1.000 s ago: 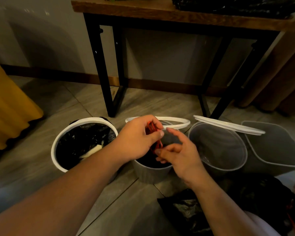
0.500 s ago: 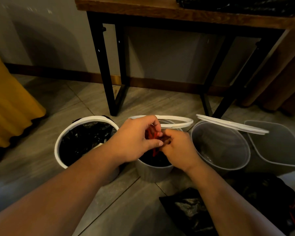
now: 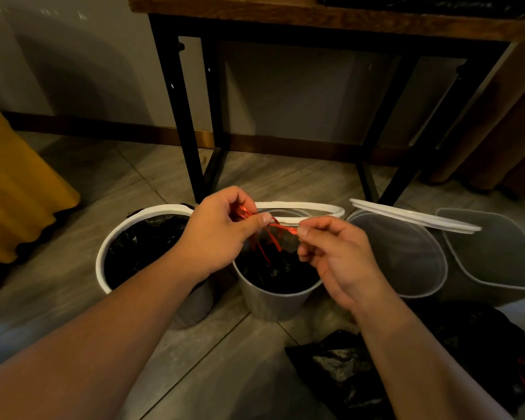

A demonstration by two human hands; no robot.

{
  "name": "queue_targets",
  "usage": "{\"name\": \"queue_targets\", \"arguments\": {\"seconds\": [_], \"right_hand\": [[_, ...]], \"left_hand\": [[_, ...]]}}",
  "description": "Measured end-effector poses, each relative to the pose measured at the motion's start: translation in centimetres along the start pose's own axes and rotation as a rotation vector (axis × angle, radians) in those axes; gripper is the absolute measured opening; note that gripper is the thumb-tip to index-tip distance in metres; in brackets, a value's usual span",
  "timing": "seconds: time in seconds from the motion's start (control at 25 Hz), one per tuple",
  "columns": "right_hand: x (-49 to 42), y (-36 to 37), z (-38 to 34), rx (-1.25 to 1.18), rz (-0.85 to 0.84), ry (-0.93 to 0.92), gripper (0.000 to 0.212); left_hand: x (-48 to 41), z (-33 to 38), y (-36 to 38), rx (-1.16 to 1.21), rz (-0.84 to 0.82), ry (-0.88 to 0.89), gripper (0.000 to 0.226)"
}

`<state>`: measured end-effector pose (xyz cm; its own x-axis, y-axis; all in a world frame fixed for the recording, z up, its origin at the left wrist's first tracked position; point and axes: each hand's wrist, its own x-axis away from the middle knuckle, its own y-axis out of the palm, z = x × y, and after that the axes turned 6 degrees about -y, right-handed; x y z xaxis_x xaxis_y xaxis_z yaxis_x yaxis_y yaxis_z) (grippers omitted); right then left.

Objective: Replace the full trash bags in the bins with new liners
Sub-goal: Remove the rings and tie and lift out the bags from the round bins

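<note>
Here both hands, left hand (image 3: 215,237) and right hand (image 3: 337,256), pinch the red drawstring (image 3: 281,228) taut above the middle bin (image 3: 273,301).

A grey wall (image 3: 285,95) with a brown baseboard (image 3: 103,130) ran along the far side of a grey tiled floor (image 3: 82,177). A wooden-topped table (image 3: 315,16) on black legs stood before it in dim light, with yellow fabric (image 3: 15,189) at the left and a brown curtain (image 3: 503,125) at the right.

View: your head camera.
Facing: forward and down at the middle bin (image 3: 278,301).
Range: near, above its front rim.
</note>
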<state>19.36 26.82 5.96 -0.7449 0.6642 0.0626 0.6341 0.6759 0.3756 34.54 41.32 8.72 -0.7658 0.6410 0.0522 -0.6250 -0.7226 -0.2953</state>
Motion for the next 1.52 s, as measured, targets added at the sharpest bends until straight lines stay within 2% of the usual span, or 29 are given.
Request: {"name": "queue_targets", "arguments": {"seconds": [0.08,0.12,0.16,0.28,0.32,0.36,0.48,0.52,0.64,0.72,0.84,1.04,1.16,1.32,1.44,1.52], "right_hand": [[0.6,0.3,-0.3,-0.257,-0.037,0.126,0.037],[0.9,0.6,-0.3,-0.28,-0.062,0.158,0.053],[1.2,0.9,-0.1,-0.199,-0.089,0.16,0.068],[1.5,1.7,1.0,0.445,-0.197,0.023,0.103],[1.3,1.9,1.2,0.602,-0.226,-0.032,0.102],[1.0,2.1,1.3,0.687,-0.24,-0.104,0.092],[-0.1,2.1,1.1,1.027,-0.219,-0.471,0.022],[-0.3,2.0,1.0,1.141,-0.193,-0.557,0.01],[-0.5,1.3,1.4,1.303,-0.098,-0.633,0.012],[-0.4,1.0,1.4,1.263,-0.062,-0.688,0.013],[-0.4,1.0,0.8,1.187,-0.112,-0.622,0.018],[0.2,1.3,0.7,1.416,-0.202,-0.7,0.044],[0.2,1.0,1.0,1.372,-0.155,-0.676,0.038],[1.1,-0.3,2.2,0.994,0.007,-0.574,0.036],[0.6,-0.6,2.9,0.662,0.126,-0.38,0.014],[0.6,-0.9,3.0,0.657,0.114,-0.359,0.02]], "left_hand": [[0.0,0.0,0.3,0.054,-0.003,-0.022,0.02],[0.1,0.1,0.4,0.064,0.0,-0.02,0.02],[0.2,0.2,0.4,0.067,-0.002,-0.011,0.019],[0.3,0.7,0.2,0.063,-0.048,0.021,0.019],[0.5,0.8,0.1,0.043,-0.073,0.031,0.019],[0.7,1.0,0.1,0.024,-0.105,0.04,0.019],[1.2,1.4,0.2,0.05,-0.216,0.037,0.022],[1.4,1.4,0.3,0.059,-0.238,0.036,0.024],[1.5,1.4,0.2,0.002,-0.255,0.061,0.028],[1.7,1.3,0.3,-0.048,-0.264,0.074,0.026],[1.9,1.2,0.5,-0.104,-0.272,0.098,0.023],[1.7,0.9,0.4,-0.096,-0.29,0.094,0.022],[1.7,0.5,0.6,-0.145,-0.263,0.096,0.024],[1.2,0.0,0.2,-0.159,-0.203,0.038,0.029],[1.2,-0.1,0.2,-0.178,-0.233,0.023,0.028],[1.5,0.0,0.4,-0.199,-0.245,0.029,0.029]]}}
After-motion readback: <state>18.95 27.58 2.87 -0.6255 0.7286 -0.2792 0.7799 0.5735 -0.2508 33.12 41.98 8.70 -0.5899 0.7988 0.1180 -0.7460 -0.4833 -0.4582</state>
